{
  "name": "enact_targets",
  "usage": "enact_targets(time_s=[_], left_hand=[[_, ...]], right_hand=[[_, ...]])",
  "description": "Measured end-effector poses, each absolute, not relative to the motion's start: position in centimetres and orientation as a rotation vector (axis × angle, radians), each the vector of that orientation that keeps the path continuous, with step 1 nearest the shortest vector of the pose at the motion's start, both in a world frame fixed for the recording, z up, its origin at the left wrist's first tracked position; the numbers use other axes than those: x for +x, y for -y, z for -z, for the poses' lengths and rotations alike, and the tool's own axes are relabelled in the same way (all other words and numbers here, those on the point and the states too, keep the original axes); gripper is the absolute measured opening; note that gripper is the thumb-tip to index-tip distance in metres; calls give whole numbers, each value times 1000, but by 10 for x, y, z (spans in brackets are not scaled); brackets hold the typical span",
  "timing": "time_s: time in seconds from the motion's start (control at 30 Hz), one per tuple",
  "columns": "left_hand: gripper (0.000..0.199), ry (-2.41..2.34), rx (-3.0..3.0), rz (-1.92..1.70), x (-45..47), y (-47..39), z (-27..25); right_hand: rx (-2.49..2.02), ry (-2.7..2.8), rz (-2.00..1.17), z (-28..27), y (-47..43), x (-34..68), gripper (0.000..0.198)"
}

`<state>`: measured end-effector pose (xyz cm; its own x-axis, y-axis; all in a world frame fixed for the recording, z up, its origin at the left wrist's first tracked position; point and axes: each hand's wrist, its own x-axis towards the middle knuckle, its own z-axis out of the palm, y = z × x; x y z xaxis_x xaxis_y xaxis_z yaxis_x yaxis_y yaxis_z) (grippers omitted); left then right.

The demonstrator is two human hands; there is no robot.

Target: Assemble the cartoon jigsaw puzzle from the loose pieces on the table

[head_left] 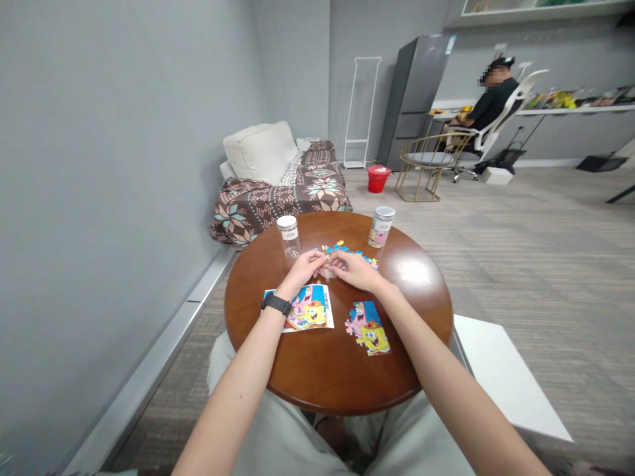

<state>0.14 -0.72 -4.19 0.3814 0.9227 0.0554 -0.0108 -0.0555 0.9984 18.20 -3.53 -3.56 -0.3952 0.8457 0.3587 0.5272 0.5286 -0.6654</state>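
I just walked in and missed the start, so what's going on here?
A person sits at a round wooden table with the left hand and right hand close together at the loose puzzle pieces; whatever is between the fingertips is too small to make out. Nearer the person, a partly joined puzzle section lies right of a printed picture sheet. A clear jar and a printed canister stand beyond.

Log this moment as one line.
left hand: near loose pieces; right hand: near loose pieces; grip: unclear; picture sheet: left of partial puzzle; clear jar: upright; printed can: upright
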Motion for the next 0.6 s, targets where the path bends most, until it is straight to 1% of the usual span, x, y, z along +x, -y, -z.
enact_targets(time_s=[0.6], left_hand=[[42,-860,1446,-950,1,6,48]], right_hand=[[-1111,2090,-494,34,34,181,13]])
